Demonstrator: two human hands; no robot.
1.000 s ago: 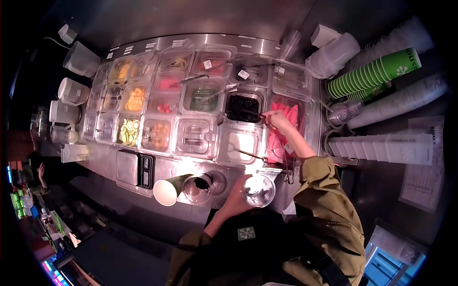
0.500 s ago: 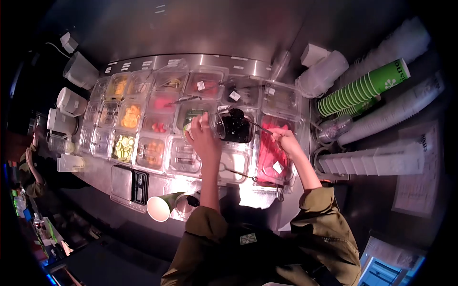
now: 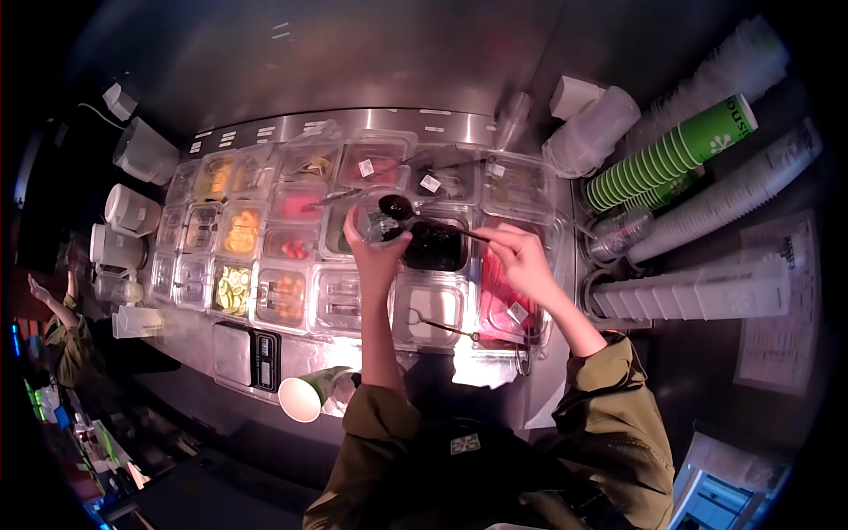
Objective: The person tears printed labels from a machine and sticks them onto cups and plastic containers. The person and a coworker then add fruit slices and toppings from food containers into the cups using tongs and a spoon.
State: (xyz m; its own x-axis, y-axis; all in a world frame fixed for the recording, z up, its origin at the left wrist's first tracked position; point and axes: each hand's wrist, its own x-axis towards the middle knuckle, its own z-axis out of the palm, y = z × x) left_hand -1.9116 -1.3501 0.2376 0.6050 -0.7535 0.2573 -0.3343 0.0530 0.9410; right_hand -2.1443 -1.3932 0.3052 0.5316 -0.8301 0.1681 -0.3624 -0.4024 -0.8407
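Observation:
My left hand [image 3: 375, 246] is wrapped round a clear cup [image 3: 369, 218], raised over the rows of tubs. The fingers of my right hand [image 3: 517, 254] are closed on the dark handle of a ladle [image 3: 397, 208]. The ladle's bowl, filled with something black and shiny, is at the cup's mouth. Dark bits show inside the cup. Just right of the cup is the tub of black topping [image 3: 437, 247]. Below my right hand is a tub of red pieces [image 3: 503, 296], and a tub of white content [image 3: 431, 309] stands beside it with a spoon lying across.
A black scale [image 3: 265, 358] and a green-and-white cup [image 3: 301, 397] are near the counter's front edge. Stacks of green cups [image 3: 676, 155] and clear cups stand at the right. White jars [image 3: 132, 208] line the left. Another person's arm [image 3: 55, 305] shows at the far left.
My left hand has tilted the cup more upright beside the black tub. The loaded ladle has moved left from above the tub to the cup's mouth. The other person's arm has shifted.

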